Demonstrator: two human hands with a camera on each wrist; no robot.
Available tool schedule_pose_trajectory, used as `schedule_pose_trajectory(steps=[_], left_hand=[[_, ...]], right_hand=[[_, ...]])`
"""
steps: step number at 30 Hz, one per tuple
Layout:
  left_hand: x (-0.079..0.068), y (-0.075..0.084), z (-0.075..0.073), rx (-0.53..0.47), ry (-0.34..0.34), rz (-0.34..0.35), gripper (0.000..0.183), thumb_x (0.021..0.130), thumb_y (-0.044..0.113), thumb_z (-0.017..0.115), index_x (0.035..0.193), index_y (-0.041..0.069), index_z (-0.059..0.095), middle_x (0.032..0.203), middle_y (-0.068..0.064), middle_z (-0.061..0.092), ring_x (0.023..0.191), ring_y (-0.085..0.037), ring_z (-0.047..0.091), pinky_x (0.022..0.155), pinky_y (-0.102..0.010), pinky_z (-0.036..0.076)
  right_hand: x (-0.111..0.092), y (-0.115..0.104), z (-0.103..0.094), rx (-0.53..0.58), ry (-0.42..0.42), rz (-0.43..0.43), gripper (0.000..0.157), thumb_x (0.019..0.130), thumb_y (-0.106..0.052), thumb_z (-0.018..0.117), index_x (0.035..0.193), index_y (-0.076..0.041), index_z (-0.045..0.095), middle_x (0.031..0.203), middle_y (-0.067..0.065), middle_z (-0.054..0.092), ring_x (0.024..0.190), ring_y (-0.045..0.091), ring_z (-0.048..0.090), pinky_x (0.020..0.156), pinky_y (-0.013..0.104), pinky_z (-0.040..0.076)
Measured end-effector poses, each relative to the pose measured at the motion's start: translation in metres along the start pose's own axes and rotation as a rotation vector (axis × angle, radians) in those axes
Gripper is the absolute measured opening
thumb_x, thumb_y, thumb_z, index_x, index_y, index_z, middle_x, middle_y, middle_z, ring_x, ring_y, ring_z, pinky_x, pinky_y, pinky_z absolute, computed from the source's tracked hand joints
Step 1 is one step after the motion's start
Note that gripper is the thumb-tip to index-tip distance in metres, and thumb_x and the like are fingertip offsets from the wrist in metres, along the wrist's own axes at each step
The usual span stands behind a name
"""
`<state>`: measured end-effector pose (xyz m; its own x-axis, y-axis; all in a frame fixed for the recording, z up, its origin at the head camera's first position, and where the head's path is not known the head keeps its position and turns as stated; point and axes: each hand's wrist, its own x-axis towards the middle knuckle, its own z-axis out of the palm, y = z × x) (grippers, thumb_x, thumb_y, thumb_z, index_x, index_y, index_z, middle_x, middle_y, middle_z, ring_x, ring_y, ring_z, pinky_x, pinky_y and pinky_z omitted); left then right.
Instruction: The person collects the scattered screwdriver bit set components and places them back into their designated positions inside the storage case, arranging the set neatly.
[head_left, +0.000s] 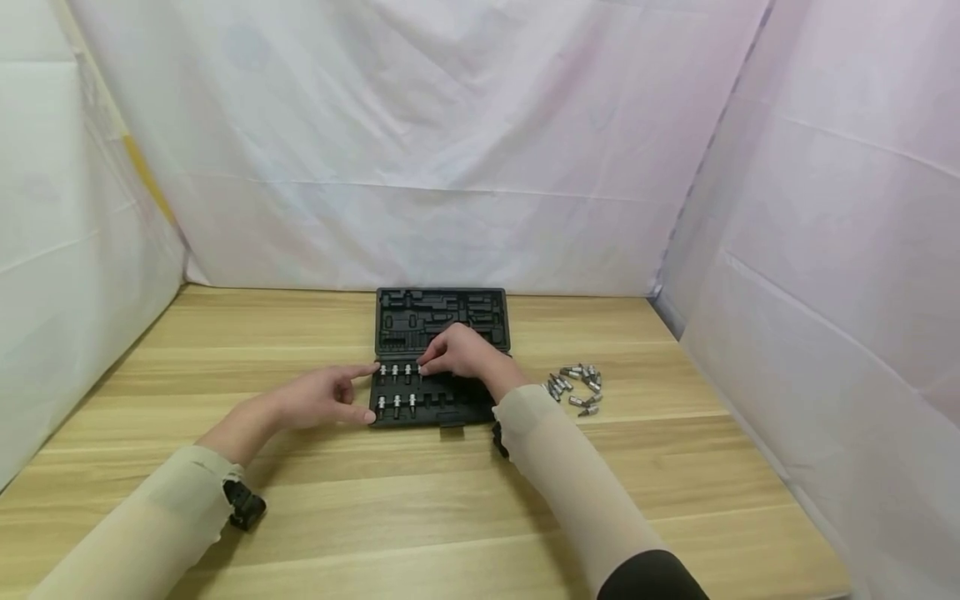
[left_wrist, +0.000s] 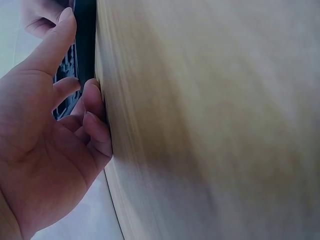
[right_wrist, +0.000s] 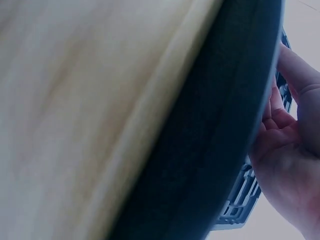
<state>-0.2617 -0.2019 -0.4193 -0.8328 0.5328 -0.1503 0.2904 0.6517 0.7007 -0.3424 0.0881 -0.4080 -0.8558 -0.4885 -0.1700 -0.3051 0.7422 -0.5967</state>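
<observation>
A black plastic case (head_left: 480,408) lies unfolded on the table, its moulded lid (head_left: 442,343) at the far side. Silver bit sockets (head_left: 397,402) stand in two rows in the near half. My right hand (head_left: 468,352) reaches over the case and pinches another bit socket (head_left: 422,371) at the right end of the back row; the right wrist view hides its fingertips behind the case wall (right_wrist: 210,120). At the case's left edge rests my left hand (head_left: 318,396), index finger at the back corner and thumb at the front corner, its other fingers curled underneath.
Several loose bit sockets (head_left: 577,382) lie in a scattered group on the wooden table (head_left: 360,517), right of the case. White cloth (head_left: 420,167) hangs behind and on both sides. A latch (head_left: 452,426) juts from the case's front edge.
</observation>
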Motion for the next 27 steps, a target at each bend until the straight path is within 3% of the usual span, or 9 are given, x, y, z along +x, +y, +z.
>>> schedule_pose_trajectory(steps=[5, 14, 27], left_hand=[[0.002, -0.002, -0.001, 0.002, -0.004, -0.001, 0.096, 0.095, 0.042, 0.087, 0.171, 0.01, 0.037, 0.094, -0.006, 0.063, 0.084, -0.02, 0.056, 0.07, -0.029, 0.048], [0.003, -0.002, -0.003, 0.011, -0.003, -0.009, 0.096, 0.095, 0.043, 0.087, 0.172, 0.011, 0.038, 0.094, -0.005, 0.064, 0.083, -0.019, 0.055, 0.07, -0.03, 0.047], [0.005, 0.002, 0.002, 0.013, 0.001, 0.027, 0.094, 0.096, 0.041, 0.087, 0.17, 0.008, 0.039, 0.092, -0.005, 0.064, 0.081, -0.017, 0.055, 0.069, -0.029, 0.047]], right_hand=[[0.001, -0.001, -0.002, -0.001, -0.019, 0.001, 0.011, 0.101, -0.026, 0.082, 0.109, -0.023, 0.089, 0.122, -0.001, 0.082, 0.094, 0.012, 0.073, 0.077, 0.031, 0.063], [0.005, 0.002, -0.006, -0.041, -0.052, -0.026, 0.014, 0.102, -0.027, 0.081, 0.113, -0.024, 0.089, 0.125, -0.001, 0.082, 0.097, 0.011, 0.075, 0.075, 0.028, 0.064], [0.003, 0.013, -0.004, 0.035, -0.052, -0.051, 0.014, 0.103, -0.026, 0.081, 0.115, -0.021, 0.083, 0.108, -0.001, 0.078, 0.093, 0.015, 0.071, 0.076, 0.031, 0.063]])
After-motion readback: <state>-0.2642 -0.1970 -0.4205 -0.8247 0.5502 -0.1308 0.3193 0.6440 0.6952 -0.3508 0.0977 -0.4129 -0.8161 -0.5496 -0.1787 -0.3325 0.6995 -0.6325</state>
